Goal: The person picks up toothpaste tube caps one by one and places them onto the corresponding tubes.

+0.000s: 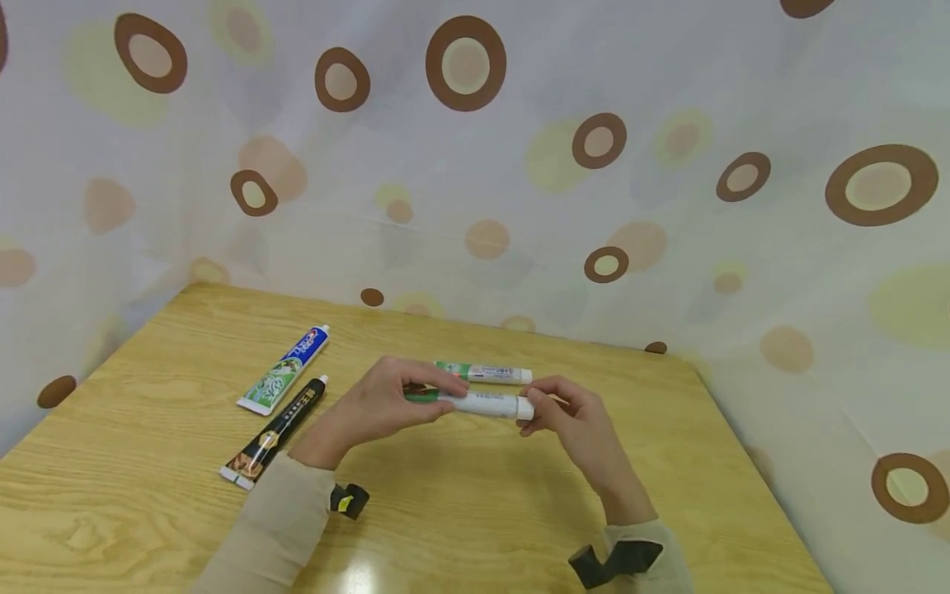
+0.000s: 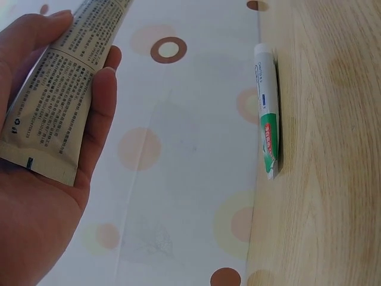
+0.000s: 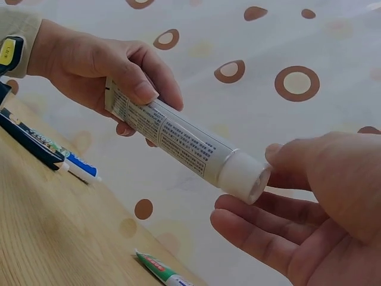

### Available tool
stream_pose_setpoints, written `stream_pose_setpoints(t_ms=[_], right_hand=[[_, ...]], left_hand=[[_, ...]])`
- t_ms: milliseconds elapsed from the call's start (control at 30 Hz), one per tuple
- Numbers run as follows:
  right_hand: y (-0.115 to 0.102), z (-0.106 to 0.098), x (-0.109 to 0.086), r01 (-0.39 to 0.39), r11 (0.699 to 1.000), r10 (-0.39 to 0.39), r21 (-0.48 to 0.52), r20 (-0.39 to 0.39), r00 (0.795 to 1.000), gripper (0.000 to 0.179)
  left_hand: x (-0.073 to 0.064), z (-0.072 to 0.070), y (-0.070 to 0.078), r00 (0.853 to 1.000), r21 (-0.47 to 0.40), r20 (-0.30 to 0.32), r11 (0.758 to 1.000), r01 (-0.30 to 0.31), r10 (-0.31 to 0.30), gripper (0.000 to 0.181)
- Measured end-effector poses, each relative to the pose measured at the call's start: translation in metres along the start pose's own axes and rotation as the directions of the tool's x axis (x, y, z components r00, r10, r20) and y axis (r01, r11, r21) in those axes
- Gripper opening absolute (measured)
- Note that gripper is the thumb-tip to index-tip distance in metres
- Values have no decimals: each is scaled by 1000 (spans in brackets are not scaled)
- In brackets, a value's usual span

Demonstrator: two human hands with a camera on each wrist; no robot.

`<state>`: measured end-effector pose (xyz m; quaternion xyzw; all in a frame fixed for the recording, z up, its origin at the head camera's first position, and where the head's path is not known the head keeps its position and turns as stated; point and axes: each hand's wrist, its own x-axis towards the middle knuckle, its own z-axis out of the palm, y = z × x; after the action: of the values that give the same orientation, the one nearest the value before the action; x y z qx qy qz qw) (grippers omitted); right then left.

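Note:
My left hand point(image 1: 389, 400) grips a white-and-green toothpaste tube point(image 1: 486, 404) by its crimped end, holding it above the table. Fine print covers the tube side facing the left wrist camera. The thumb and fingers of my right hand point(image 1: 575, 421) lie around the white cap point(image 3: 243, 177) at the other end, with the thumb tip right at the cap's edge. Behind the held tube, a second white-and-green toothpaste tube point(image 2: 269, 113) lies on the table, partly covered by the left hand in the head view.
Left of the hands, a blue-and-green toothpaste tube point(image 1: 285, 370) and a black toothpaste tube point(image 1: 278, 429) lie slanted on the wooden table point(image 1: 460, 511). A white curtain point(image 1: 519, 181) with brown rings stands along the table's back and sides.

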<state>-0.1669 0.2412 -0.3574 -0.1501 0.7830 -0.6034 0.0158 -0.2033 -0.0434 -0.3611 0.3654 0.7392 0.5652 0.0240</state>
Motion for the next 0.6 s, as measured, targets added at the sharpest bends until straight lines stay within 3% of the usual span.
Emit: stream_pose_setpoints(t_ms=[233,600], right_hand=[[-2,-2,-1,29,999,-29,14,53,998,26],[-1,-2,1,-84,996,86,-38,47,995,34]], left_hand=[[1,-2,2,1000,8,-2,1000,10,-10,22],[2,0,3,1000,1,21,1000,13,-13,21]])
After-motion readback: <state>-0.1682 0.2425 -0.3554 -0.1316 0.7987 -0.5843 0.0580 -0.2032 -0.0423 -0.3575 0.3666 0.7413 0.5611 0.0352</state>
